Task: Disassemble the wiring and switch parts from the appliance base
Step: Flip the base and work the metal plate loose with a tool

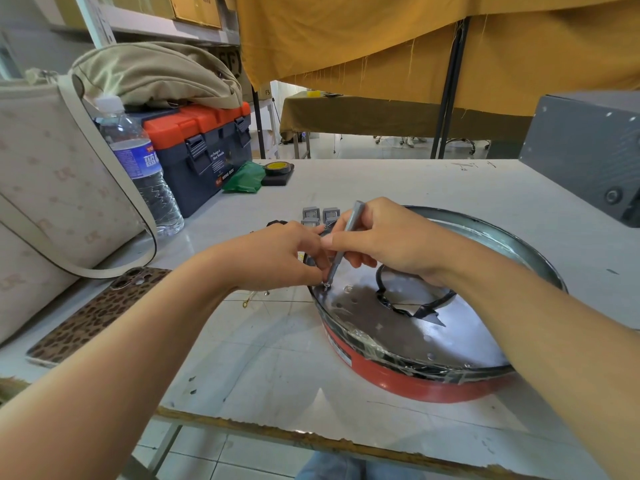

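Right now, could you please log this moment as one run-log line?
right hand: holds screwdriver, tip on screw | left hand: fingers at screw | appliance base: on table

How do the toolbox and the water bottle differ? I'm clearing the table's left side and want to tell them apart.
The toolbox is a boxy dark-grey case with an orange lid and black latches; the water bottle is a clear, ridged cylinder with a white cap and blue label. The toolbox carries a khaki bag on top; nothing rests on the bottle. Both stand upright on the table.
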